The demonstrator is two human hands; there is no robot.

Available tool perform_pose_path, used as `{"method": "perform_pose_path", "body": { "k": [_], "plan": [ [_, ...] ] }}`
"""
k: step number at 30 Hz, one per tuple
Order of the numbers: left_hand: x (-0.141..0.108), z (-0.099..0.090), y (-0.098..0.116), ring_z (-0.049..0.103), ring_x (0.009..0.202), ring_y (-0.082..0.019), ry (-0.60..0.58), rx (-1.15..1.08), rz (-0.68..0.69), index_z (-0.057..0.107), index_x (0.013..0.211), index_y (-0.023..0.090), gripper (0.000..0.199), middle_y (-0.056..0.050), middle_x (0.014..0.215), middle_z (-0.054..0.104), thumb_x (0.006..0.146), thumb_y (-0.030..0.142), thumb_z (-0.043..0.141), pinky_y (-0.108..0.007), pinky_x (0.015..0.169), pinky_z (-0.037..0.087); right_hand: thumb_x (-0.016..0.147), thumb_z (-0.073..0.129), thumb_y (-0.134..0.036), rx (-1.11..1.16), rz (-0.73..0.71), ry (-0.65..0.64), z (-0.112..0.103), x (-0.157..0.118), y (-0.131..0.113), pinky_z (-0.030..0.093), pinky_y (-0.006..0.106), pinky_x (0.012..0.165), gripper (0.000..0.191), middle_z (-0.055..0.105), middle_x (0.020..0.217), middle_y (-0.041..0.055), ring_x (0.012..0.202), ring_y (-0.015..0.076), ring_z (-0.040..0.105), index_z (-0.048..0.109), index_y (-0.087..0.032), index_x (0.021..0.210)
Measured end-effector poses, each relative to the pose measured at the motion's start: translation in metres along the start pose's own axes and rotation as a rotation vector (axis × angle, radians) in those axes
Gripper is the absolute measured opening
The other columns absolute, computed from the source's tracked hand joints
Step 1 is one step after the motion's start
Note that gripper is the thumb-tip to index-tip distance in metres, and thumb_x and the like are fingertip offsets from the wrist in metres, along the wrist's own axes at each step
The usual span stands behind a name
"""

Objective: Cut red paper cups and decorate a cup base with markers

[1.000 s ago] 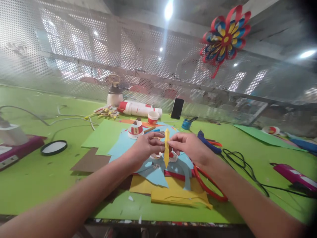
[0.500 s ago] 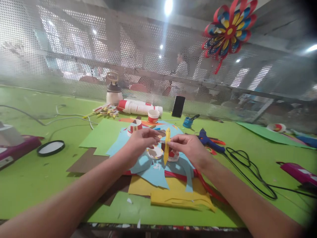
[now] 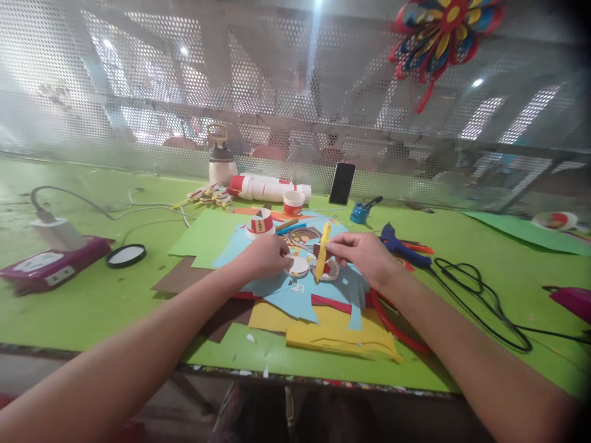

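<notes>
My right hand (image 3: 357, 253) pinches a narrow yellow paper strip (image 3: 324, 249) with pointed ends, held upright over the blue paper. Behind the strip sits a red and white round cup piece (image 3: 331, 272) with a small brown part. My left hand (image 3: 271, 253) is closed, its fingertips at the left edge of a shallow white cup piece (image 3: 300, 266); the thumb is partly hidden. A red and white cut paper cup (image 3: 261, 223) stands just beyond my left hand. Between the hands, farther back, lies a brown ring-shaped piece (image 3: 305, 236).
Blue paper sheets (image 3: 281, 301) and folded yellow paper (image 3: 339, 342) lie in front. A blue glue gun (image 3: 401, 246) with a black cable lies right. Behind are a paper cup (image 3: 293, 202), blue jar (image 3: 359, 213) and phone (image 3: 342, 183). A purple power strip (image 3: 60, 264) sits left.
My left hand has lowered, and its spread fingers have closed at the white cup piece. The yellow strip stays in my right hand, tilted slightly more. The camera view has tipped downward.
</notes>
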State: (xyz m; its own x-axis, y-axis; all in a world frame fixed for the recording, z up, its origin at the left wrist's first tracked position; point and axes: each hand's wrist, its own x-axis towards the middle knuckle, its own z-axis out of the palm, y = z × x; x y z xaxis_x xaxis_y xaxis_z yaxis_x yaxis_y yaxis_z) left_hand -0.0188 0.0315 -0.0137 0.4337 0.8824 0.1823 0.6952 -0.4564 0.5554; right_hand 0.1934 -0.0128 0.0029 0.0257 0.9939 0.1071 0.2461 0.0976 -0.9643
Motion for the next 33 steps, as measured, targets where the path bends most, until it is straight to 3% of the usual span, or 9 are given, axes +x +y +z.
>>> {"method": "perform_pose_path", "body": {
  "k": [6,12,17,23,26,31,33],
  "plan": [
    [-0.001,0.004,0.0,0.054,0.06,-0.018,0.007,0.076,-0.058,0.057,0.059,0.019,0.007,-0.003,0.062,0.062,0.066,0.016,0.057,-0.028,0.055,0.032,0.058,0.082,-0.036,0.114,0.047,-0.056,-0.002,0.0,-0.002,0.035,0.027,0.054,0.024,0.062,0.056,-0.0012,0.051,0.0088,0.045,0.072,-0.014,0.064],
    [-0.01,-0.001,0.018,0.053,0.062,-0.018,0.112,0.076,-0.049,0.048,0.065,0.021,0.012,-0.003,0.065,0.061,0.075,0.018,0.053,-0.029,0.057,0.033,0.055,0.086,-0.039,0.238,0.074,-0.06,-0.001,-0.004,-0.007,0.042,0.03,0.063,0.029,0.068,0.068,0.0018,0.063,0.0124,0.055,0.074,-0.015,0.068],
    [-0.015,-0.002,0.028,0.055,0.062,-0.016,0.208,-0.121,-0.057,0.047,0.068,0.021,0.013,0.0,0.065,0.06,0.074,0.014,0.057,-0.027,0.059,0.037,0.058,0.085,-0.039,0.328,0.049,-0.03,0.006,-0.012,-0.011,0.047,0.032,0.072,0.026,0.069,0.075,0.0016,0.071,0.0147,0.06,0.074,-0.018,0.07],
    [-0.01,0.007,0.02,0.053,0.052,-0.012,0.117,-0.583,-0.159,0.056,0.088,0.019,0.024,0.002,0.072,0.057,0.066,0.007,0.055,-0.025,0.048,0.04,0.062,0.085,-0.031,0.497,0.066,-0.024,0.009,-0.019,-0.018,0.05,0.033,0.076,0.018,0.071,0.081,0.0029,0.077,0.0165,0.062,0.075,-0.019,0.07],
    [-0.01,0.009,0.022,0.051,0.051,-0.011,0.103,-0.622,-0.178,0.055,0.083,0.019,0.022,0.003,0.068,0.058,0.065,0.006,0.053,-0.024,0.048,0.038,0.062,0.085,-0.029,0.536,0.104,-0.028,0.008,-0.02,-0.02,0.051,0.033,0.072,0.018,0.071,0.08,0.0033,0.074,0.016,0.062,0.074,-0.018,0.07],
    [-0.012,0.008,0.033,0.048,0.048,-0.01,0.209,-0.59,-0.192,0.049,0.072,0.02,0.016,0.006,0.057,0.054,0.067,0.007,0.056,-0.022,0.047,0.035,0.058,0.088,-0.029,0.576,0.128,0.001,0.012,-0.022,-0.021,0.05,0.032,0.067,0.022,0.071,0.078,0.0023,0.07,0.0159,0.063,0.072,-0.018,0.069],
    [-0.013,0.008,0.036,0.047,0.046,-0.009,0.202,-0.64,-0.223,0.046,0.071,0.021,0.017,0.006,0.054,0.053,0.068,0.007,0.057,-0.022,0.046,0.035,0.059,0.087,-0.03,0.571,0.134,-0.004,0.016,-0.025,-0.021,0.05,0.033,0.064,0.023,0.07,0.076,0.0019,0.067,0.016,0.062,0.071,-0.018,0.07]
  ]
}}
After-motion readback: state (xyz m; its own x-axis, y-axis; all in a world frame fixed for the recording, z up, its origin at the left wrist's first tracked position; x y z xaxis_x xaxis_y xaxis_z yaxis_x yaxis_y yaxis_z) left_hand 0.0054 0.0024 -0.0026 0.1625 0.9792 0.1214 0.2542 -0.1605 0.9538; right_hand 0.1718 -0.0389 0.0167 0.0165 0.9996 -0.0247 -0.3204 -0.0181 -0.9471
